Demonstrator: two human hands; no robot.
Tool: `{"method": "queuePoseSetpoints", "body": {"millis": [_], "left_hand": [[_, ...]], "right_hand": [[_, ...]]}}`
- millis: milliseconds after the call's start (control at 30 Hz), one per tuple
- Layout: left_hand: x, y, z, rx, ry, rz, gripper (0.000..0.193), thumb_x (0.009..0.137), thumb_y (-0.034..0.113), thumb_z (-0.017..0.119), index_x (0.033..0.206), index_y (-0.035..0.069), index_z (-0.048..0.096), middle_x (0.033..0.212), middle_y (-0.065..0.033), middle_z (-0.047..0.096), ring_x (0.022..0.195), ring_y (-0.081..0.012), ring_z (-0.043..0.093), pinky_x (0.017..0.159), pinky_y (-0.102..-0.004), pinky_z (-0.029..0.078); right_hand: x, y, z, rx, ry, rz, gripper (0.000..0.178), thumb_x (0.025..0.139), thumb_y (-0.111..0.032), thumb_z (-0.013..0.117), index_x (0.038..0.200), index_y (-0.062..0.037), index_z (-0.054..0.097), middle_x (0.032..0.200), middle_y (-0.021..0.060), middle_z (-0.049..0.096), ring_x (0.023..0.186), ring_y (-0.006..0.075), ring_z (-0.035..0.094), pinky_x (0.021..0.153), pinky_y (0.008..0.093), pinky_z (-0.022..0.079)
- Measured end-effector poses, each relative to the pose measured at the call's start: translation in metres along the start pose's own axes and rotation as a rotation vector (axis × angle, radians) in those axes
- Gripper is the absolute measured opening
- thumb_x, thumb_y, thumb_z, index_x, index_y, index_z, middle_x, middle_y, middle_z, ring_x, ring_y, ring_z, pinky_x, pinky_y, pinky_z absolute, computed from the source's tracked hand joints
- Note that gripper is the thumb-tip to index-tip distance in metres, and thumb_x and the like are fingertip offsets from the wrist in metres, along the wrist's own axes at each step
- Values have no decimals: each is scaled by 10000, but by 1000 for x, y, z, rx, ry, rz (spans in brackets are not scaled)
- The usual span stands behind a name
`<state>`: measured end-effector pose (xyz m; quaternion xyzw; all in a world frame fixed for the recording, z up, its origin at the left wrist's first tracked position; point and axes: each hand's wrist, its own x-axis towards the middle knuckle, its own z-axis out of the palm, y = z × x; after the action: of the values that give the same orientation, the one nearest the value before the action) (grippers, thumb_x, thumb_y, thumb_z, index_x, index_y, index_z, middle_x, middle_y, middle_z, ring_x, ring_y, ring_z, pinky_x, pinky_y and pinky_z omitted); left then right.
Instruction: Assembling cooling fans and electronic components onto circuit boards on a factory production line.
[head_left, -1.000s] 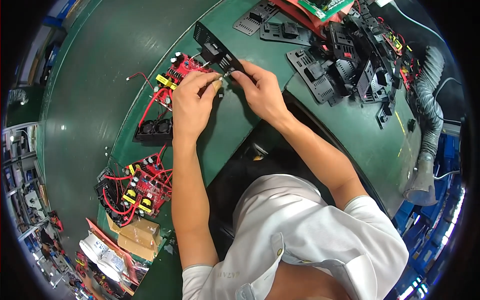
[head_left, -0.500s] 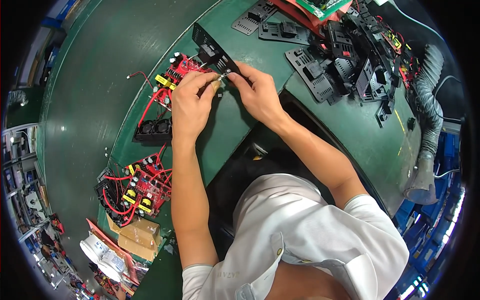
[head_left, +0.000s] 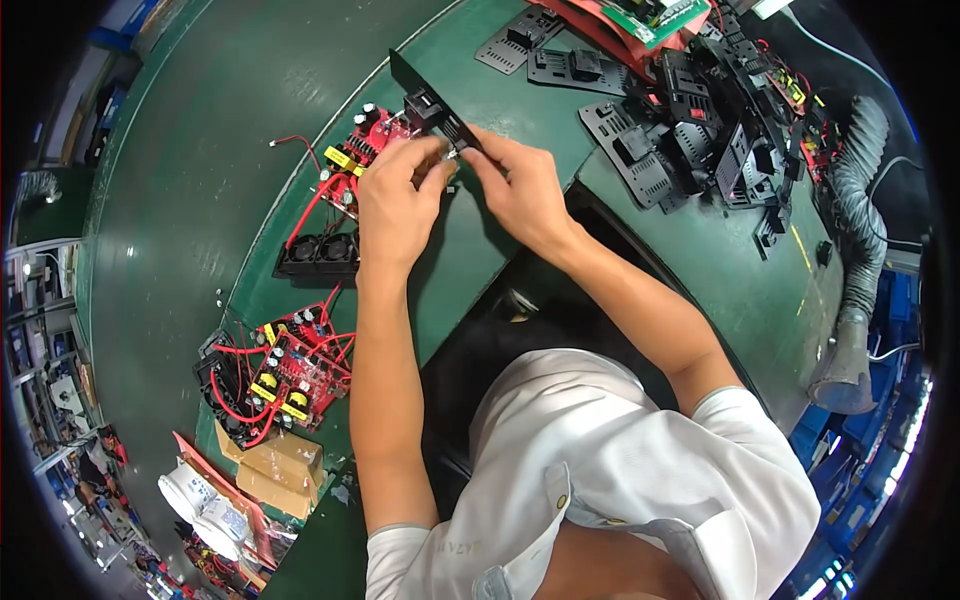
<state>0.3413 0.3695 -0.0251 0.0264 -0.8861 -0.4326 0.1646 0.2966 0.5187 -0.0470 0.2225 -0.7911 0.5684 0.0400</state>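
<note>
Thin black slotted panel [head_left: 442,108] now turned nearer edge-on; its perforated far end, plain to see earlier, reads as a narrow dark strip. Bare left hand [head_left: 396,205] moved slightly rightward in frame, its thumb tip closer to the panel's near end; small silvery piece [head_left: 452,155] at the fingertips less exposed.

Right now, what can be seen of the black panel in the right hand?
The black panel is a thin, elongated plate, rigid-looking, though metal or plastic I cannot tell. It has slots toward its near end, and a dark block juts from its left-facing side. It is tilted, seen nearly edge-on over the green bench, its far end toward the picture's upper left. The right hand grips the near end; the left hand is close by, its contact unclear.
</note>
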Motion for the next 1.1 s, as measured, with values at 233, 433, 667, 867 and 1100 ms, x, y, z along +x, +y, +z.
{"method": "queuePoseSetpoints", "body": {"millis": [233, 433, 667, 867, 1100], "left_hand": [[-3, -3, -8, -117, -4, 74, 571, 841, -129, 506, 1387, 18, 426, 1103, -167, 533, 912, -259, 636, 817, -374, 543], [-3, -1, -13, -127, 0, 105, 640, 834, -115, 526, 1440, 23, 371, 1097, -187, 553, 930, -288, 634, 798, -395, 528], [-1, -2, -16, -131, 8, 59, 553, 842, -82, 574, 1373, 53, 498, 1068, -162, 604, 876, -266, 643, 779, -390, 533], [0, -7, -17, -69, 108, 33, 301, 814, -13, 702, 1113, 24, 684, 934, -134, 696, 781, -279, 690, 718, -356, 544], [-2, 0, -19, 45, 128, 14, 175, 799, 59, 762, 968, 26, 730, 914, -95, 683, 773, -257, 662, 697, -353, 520]], "right_hand": [[8, 14, -15, -332, 92, -241, 458, 865, -96, 725, 1295, -32, 581, 1288, 219, 566, 1131, 378, 573, 867, 396, 518], [12, -18, 7, -321, -81, -208, 192, 883, -202, 733, 1006, -59, 702, 1469, 243, 410, 1353, 428, 384, 1064, 470, 397], [22, -11, 15, -241, -159, -173, 170, 917, -165, 677, 992, -13, 672, 1482, 285, 383, 1357, 448, 380, 1076, 479, 392], [25, -9, 13, -179, -165, -20, 210, 939, -217, 658, 1011, -22, 680, 1496, 266, 381, 1370, 412, 381, 993, 430, 452], [27, -8, 8, -188, -198, -15, 209, 899, -247, 691, 968, -50, 702, 1496, 243, 407, 1354, 405, 415, 998, 429, 449]]}}
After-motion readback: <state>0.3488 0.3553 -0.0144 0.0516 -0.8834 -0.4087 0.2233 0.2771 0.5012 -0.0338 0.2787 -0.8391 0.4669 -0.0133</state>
